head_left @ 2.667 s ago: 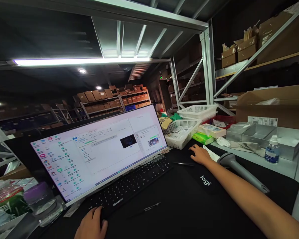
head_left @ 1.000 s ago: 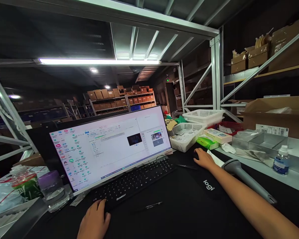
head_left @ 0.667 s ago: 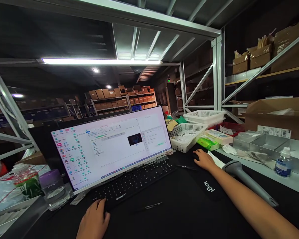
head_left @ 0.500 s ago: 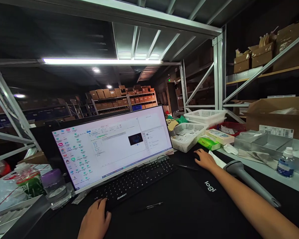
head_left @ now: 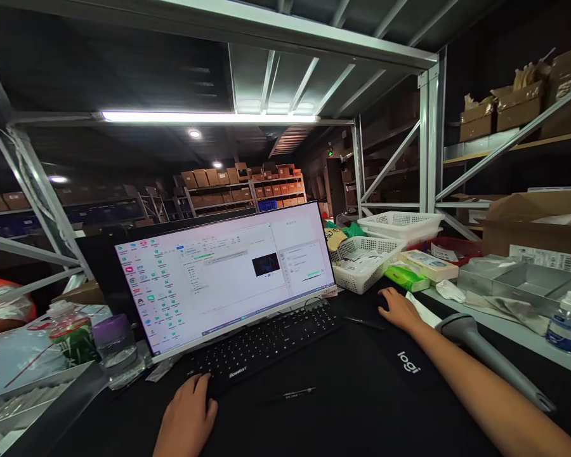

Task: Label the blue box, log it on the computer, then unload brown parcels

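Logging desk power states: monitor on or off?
On. The monitor is lit, with icons on its left part and a dark image further right.

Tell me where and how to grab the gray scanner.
Probably by the slim handle, from above and the right: the scanner lies with its broad head farther off, handle toward the near right, and the right forearm runs along its left.

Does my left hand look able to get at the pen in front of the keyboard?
Probably yes: the pen lies on the black mat to the right of your left hand, and nothing visible stands between them.
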`<act>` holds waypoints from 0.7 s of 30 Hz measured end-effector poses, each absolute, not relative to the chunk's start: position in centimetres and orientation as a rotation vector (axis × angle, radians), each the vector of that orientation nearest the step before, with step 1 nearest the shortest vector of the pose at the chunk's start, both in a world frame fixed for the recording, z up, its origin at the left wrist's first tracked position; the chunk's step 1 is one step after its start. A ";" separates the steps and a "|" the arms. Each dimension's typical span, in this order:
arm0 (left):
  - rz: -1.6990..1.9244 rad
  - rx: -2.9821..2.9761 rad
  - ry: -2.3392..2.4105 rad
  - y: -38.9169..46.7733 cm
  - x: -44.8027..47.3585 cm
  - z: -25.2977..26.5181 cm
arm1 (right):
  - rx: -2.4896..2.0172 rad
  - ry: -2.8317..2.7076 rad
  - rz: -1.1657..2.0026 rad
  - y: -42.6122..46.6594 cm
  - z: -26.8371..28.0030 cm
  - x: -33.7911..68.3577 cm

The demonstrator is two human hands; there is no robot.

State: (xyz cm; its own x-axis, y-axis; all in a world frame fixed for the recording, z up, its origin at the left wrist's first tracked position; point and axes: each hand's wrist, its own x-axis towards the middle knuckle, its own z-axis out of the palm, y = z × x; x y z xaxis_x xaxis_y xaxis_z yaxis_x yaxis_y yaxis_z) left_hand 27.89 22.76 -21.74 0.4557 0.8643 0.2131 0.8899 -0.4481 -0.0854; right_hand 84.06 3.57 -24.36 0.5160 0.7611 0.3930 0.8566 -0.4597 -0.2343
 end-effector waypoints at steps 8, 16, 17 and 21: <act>-0.179 -2.493 -1.537 22.7 27.9 -21.9 | -2.385 -1.315 -0.317 3.4 -23.8 83.6; -0.152 -2.524 -1.551 22.6 28.0 -21.6 | -2.362 -1.332 -0.309 3.4 -24.2 83.9; -0.154 -2.524 -1.551 22.6 28.0 -21.6 | -2.358 -1.336 -0.305 3.6 -24.4 84.1; -0.188 -2.517 -1.527 22.7 27.8 -21.8 | -2.346 -1.341 -0.300 4.2 -25.4 84.9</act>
